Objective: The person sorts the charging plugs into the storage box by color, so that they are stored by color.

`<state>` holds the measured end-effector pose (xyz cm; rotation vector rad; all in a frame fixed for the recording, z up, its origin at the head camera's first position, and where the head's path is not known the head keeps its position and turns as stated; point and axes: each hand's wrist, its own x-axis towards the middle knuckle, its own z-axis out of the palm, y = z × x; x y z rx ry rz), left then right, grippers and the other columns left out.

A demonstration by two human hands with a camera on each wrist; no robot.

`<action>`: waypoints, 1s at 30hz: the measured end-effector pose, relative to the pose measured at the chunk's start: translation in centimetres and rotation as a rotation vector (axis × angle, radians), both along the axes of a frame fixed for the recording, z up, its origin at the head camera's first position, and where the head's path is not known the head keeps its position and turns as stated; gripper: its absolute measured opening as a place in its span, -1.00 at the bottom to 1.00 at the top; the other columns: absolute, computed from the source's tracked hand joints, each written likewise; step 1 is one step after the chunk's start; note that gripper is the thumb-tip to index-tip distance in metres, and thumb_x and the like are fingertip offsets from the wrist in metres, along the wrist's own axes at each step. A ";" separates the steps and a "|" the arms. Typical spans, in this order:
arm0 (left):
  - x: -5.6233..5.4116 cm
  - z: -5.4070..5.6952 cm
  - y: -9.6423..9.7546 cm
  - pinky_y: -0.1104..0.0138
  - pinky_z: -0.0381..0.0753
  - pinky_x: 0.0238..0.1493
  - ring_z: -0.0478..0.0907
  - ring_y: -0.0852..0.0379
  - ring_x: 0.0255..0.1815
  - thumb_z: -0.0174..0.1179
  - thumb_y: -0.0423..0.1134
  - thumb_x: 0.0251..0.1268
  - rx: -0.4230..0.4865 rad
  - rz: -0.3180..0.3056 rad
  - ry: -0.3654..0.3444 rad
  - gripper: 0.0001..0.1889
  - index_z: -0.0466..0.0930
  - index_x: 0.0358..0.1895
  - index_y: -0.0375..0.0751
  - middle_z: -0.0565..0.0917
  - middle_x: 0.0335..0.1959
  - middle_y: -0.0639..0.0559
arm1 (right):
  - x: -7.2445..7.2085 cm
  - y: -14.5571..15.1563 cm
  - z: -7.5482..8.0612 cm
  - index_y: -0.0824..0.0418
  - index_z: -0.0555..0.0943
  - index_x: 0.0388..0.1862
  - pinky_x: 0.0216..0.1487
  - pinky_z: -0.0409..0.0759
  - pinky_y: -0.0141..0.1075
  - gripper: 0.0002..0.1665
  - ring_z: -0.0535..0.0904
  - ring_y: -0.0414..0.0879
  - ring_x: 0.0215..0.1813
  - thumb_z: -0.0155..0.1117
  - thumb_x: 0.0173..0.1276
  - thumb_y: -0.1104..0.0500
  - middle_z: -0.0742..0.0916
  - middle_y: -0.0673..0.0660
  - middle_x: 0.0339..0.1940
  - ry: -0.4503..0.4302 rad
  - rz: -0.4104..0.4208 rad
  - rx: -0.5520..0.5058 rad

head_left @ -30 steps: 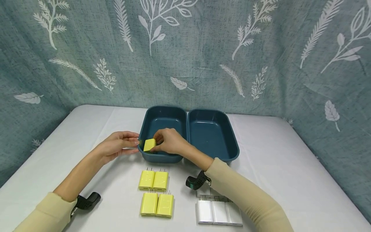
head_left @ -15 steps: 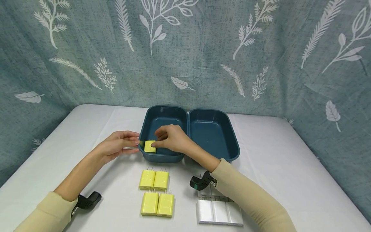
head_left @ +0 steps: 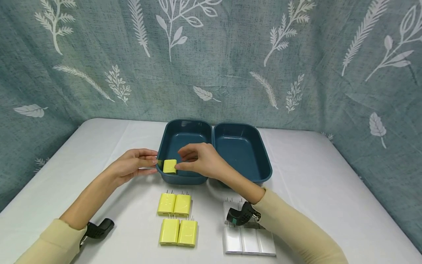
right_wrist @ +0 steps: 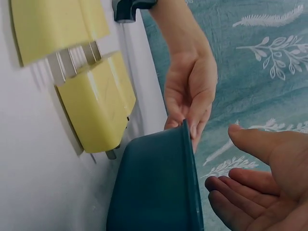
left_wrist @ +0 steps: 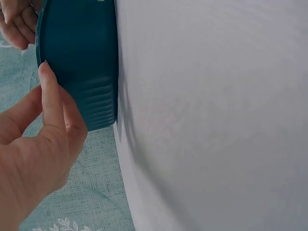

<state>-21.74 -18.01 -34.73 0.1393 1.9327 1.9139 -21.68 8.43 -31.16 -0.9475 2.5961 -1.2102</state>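
A yellow wall charger (head_left: 169,166) lies in the front left corner of the left dark-blue bin (head_left: 182,180). My right hand (head_left: 204,159) hovers over that bin, thumb and fingers apart, the thumb tip beside the charger; in the right wrist view the right hand (right_wrist: 269,183) holds nothing. At the bin's left side, my left hand (head_left: 133,165) grips the rim between thumb and fingers. The left wrist view shows the left hand (left_wrist: 48,130) at the bin's outer wall (left_wrist: 79,62). Several more yellow chargers (head_left: 169,231) stand in two rows in front of the bin.
A second dark-blue bin (head_left: 242,157) adjoins the first on the right. Several white chargers (head_left: 233,240) sit in rows at the front right, partly hidden under the right sleeve (head_left: 296,227) and its black wrist camera (head_left: 240,214). A patterned curtain (head_left: 211,73) hangs behind the table.
My right hand has let go of the yellow charger, which now lies in the left bin, and has drawn slightly right with its fingers parted. The left hand stays on the rim.
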 end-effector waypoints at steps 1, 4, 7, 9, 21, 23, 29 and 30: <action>0.0 0.0 0.0 0.23 0.67 0.10 0.60 0.14 -0.07 -0.01 -0.50 0.50 0.000 -0.001 0.002 -0.51 0.12 0.39 -0.62 0.46 -0.04 -0.13 | 0.2 0.1 0.1 0.21 0.65 0.14 -0.02 0.66 -0.42 -0.49 0.67 -0.16 -0.02 0.50 0.25 0.08 0.73 0.16 0.04 -0.002 -0.001 0.000; 0.0 0.0 -0.1 0.23 0.67 0.10 0.60 0.15 -0.08 -0.01 -0.50 0.49 0.004 -0.002 0.004 -0.51 0.12 0.38 -0.62 0.47 -0.06 -0.12 | 1.0 0.4 0.5 0.20 0.65 0.13 -0.01 0.66 -0.44 -0.50 0.67 -0.18 -0.03 0.51 0.23 0.08 0.73 0.13 0.03 -0.011 0.004 -0.008; 0.0 0.0 -0.1 0.23 0.67 0.10 0.61 0.15 -0.09 0.00 -0.51 0.49 0.006 -0.001 0.004 -0.51 0.12 0.38 -0.62 0.47 -0.06 -0.12 | 1.7 0.8 0.8 0.18 0.66 0.12 0.00 0.65 -0.44 -0.50 0.67 -0.18 -0.02 0.52 0.22 0.07 0.73 0.11 0.02 -0.027 0.020 -0.019; 0.0 0.0 -0.1 0.24 0.67 0.10 0.61 0.15 -0.09 0.00 -0.51 0.49 0.008 -0.001 0.004 -0.51 0.12 0.38 -0.62 0.47 -0.05 -0.13 | 2.2 0.9 1.0 0.17 0.67 0.10 -0.01 0.66 -0.43 -0.52 0.67 -0.20 -0.04 0.53 0.22 0.07 0.74 0.08 -0.01 -0.044 0.031 -0.023; -0.2 -0.2 -0.1 0.24 0.67 0.09 0.62 0.18 -0.11 -0.01 -0.51 0.49 0.002 0.005 -0.010 -0.51 0.13 0.39 -0.61 0.48 -0.02 -0.16 | 4.8 2.1 1.0 0.29 0.66 0.06 -0.02 0.69 -0.42 -0.55 0.69 -0.15 -0.05 0.52 0.21 0.18 0.75 0.17 -0.06 -0.132 0.098 -0.035; -0.2 -0.2 -0.1 0.24 0.67 0.10 0.62 0.17 -0.11 -0.01 -0.51 0.49 0.002 0.007 -0.012 -0.51 0.12 0.39 -0.61 0.47 -0.01 -0.16 | 5.1 2.2 0.7 0.32 0.66 0.07 -0.02 0.69 -0.42 -0.54 0.69 -0.13 -0.05 0.53 0.21 0.19 0.75 0.15 -0.06 -0.142 0.107 -0.035; -0.2 -0.2 -0.1 0.21 0.65 0.13 0.62 0.16 -0.10 -0.02 -0.51 0.49 0.007 0.011 -0.018 -0.50 0.11 0.40 -0.60 0.46 0.00 -0.17 | 5.7 2.4 -0.6 0.30 0.67 0.04 0.01 0.68 -0.40 -0.53 0.69 -0.16 -0.09 0.56 0.17 0.16 0.75 0.11 -0.08 -0.149 0.115 0.002; -0.2 -0.2 -0.1 0.21 0.65 0.13 0.62 0.16 -0.10 -0.02 -0.51 0.49 0.008 0.012 -0.018 -0.50 0.11 0.40 -0.60 0.46 0.00 -0.17 | 5.7 2.5 -0.8 0.29 0.67 0.03 0.01 0.68 -0.40 -0.53 0.69 -0.16 -0.09 0.56 0.17 0.15 0.75 0.12 -0.08 -0.145 0.118 0.011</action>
